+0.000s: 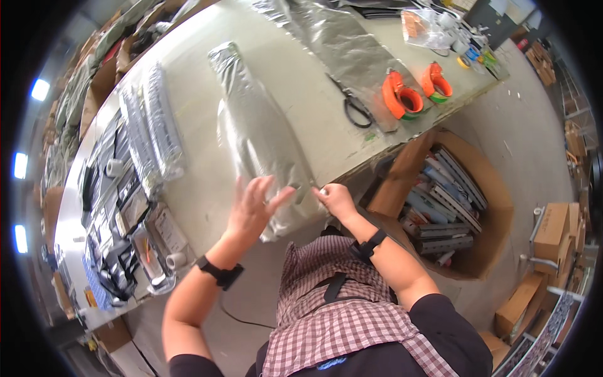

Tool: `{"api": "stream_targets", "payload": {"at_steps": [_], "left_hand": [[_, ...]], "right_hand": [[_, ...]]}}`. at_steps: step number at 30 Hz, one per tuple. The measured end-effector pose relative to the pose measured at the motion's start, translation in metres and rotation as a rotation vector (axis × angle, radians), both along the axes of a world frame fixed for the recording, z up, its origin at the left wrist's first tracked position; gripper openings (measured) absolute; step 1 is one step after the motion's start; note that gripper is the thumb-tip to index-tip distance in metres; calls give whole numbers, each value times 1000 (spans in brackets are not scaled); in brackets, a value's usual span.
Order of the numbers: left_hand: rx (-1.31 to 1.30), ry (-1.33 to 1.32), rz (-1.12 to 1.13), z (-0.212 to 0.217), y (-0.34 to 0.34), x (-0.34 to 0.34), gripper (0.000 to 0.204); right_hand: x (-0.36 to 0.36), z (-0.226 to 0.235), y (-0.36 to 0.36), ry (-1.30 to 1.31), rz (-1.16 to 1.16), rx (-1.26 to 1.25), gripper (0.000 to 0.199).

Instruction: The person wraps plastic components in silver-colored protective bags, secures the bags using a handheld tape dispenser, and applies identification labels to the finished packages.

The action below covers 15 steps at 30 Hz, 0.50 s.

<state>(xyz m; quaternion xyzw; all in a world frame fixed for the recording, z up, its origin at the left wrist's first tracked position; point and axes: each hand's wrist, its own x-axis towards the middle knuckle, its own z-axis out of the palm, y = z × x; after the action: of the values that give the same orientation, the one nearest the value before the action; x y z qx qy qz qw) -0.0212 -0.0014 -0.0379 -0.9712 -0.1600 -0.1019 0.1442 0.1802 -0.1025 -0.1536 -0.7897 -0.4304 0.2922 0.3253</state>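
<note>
A long silvery clear plastic bag (pixel 254 119) lies across the table in front of me, gathered narrow at its far end and wide toward the near edge. Something pale inside it cannot be made out. Over the bag's near part my left hand (pixel 252 204) is open, fingers spread and slightly blurred. At the bag's near right edge my right hand (pixel 337 201) is closed, with a small whitish bit showing at its fingertips. What it grips is mostly hidden. Black-handled scissors (pixel 358 112) lie to the right of the bag, beside a flat sheet of plastic film (pixel 352 53).
Two orange tape dispensers (pixel 401 97) stand near the table's right edge. To the left lie clear-wrapped bundles (pixel 151 125) and a plastic tray (pixel 151 254) among small items. Below the table at right, a cardboard box (pixel 496 232) holds several long wrapped pieces.
</note>
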Motion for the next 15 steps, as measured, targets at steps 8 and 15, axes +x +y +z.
{"api": "stream_targets", "payload": {"at_steps": [8,15], "left_hand": [[-116,877,-912,17,46,88,120],[-46,415,-813,8,26,99,62]], "right_hand": [[125,91,28,-176,-96,100,27],[376,100,75,-808,-394,-314,50]]}}
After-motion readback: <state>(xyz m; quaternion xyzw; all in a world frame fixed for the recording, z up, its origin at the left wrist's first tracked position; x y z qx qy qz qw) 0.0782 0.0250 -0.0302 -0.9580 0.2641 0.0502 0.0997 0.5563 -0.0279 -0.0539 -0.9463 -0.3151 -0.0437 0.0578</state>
